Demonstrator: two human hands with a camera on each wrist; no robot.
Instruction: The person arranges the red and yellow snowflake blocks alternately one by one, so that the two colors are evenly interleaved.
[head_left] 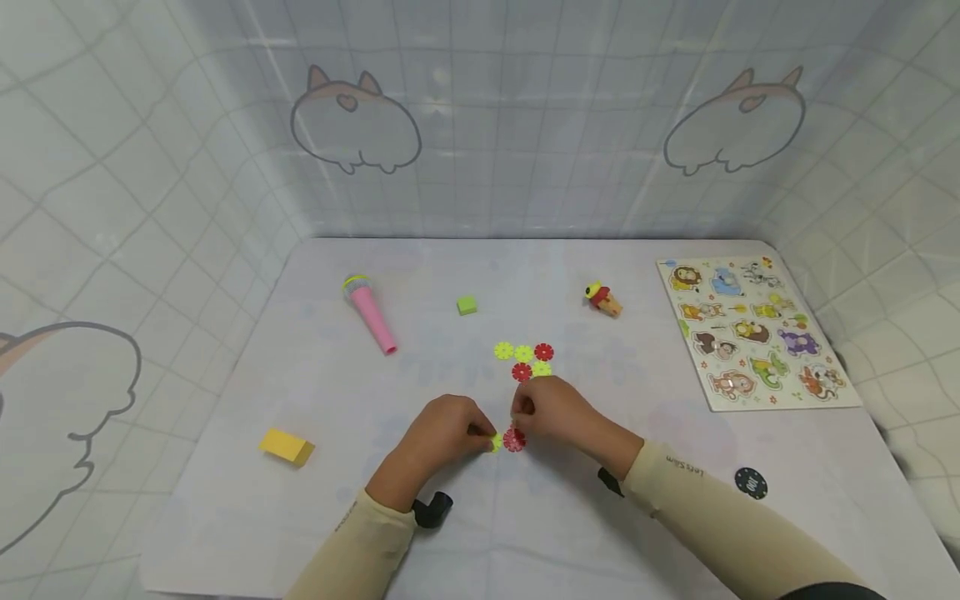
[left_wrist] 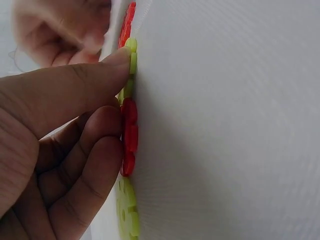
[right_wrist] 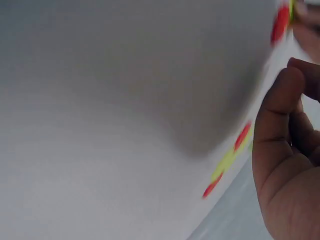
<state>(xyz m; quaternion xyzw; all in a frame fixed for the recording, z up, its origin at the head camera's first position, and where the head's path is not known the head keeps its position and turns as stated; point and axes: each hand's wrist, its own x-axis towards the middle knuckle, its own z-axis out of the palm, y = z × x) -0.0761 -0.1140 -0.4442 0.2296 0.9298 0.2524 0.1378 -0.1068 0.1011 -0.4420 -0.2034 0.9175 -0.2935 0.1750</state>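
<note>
left hand pinching yellow-green flower disc | right hand pinching red flower disc, touching, low over table | risk: tiny slots misalign, disc pops loose imo | spare discs just beyond

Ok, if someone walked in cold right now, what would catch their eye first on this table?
Probably the two hands meeting near the front middle of the table: the left hand pinches a yellow-green flower disc and the right hand a red flower disc, edge to edge. Just behind them lies a small cluster of red and yellow-green discs. Next, the animal puzzle board at the right and the pink toy microphone at the left.
</note>
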